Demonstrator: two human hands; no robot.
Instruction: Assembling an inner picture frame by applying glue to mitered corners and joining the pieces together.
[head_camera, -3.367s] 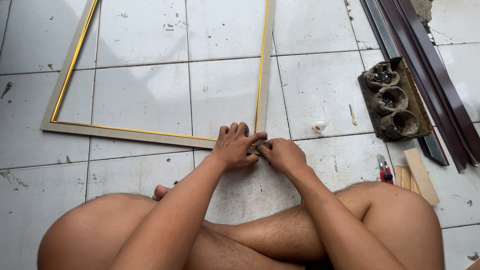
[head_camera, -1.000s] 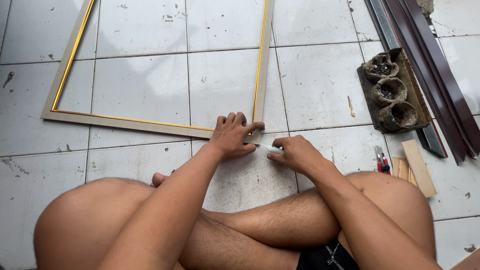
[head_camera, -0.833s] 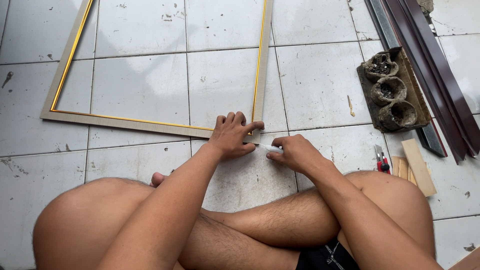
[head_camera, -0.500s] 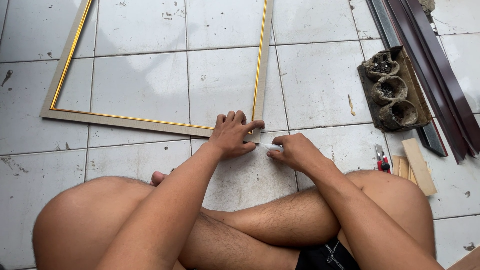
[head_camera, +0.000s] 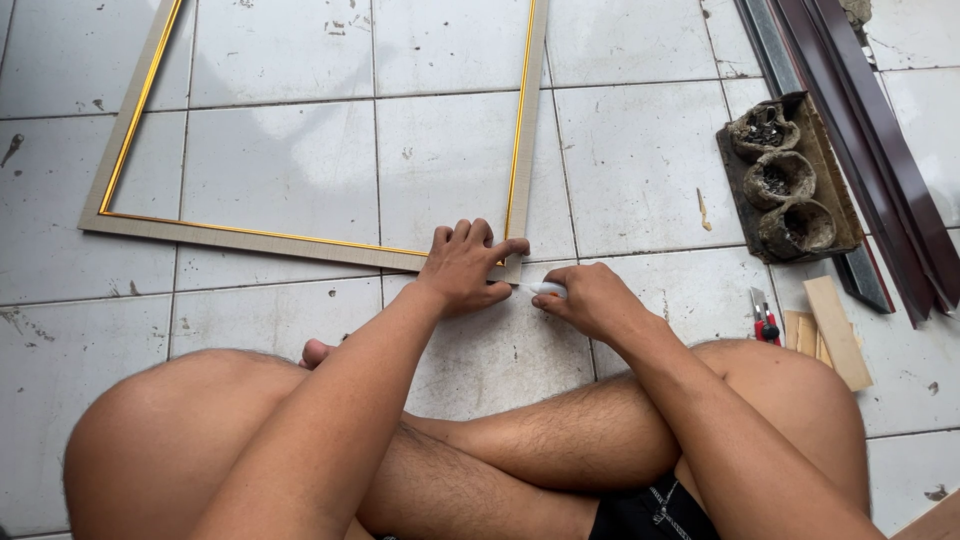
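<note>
While the frame lies flat on the tiled floor, its near right corner sits just in front of the person's crossed legs, and both hands meet there. The left hand presses down on the corner joint, fingers spread and flat, gripping nothing. The right hand is closed around a small white tube, whose tip points at the outer edge of the corner; what it holds I cannot tell. To do this well, I judge the left hand should keep the mitred pieces tight and level, while the right feeds the tip steadily along the seam without nudging the frame. Off to the right lie a red-handled cutter and pale wood strips; beyond them sits a dark tray with three crusted cups, beside long brown mouldings.
</note>
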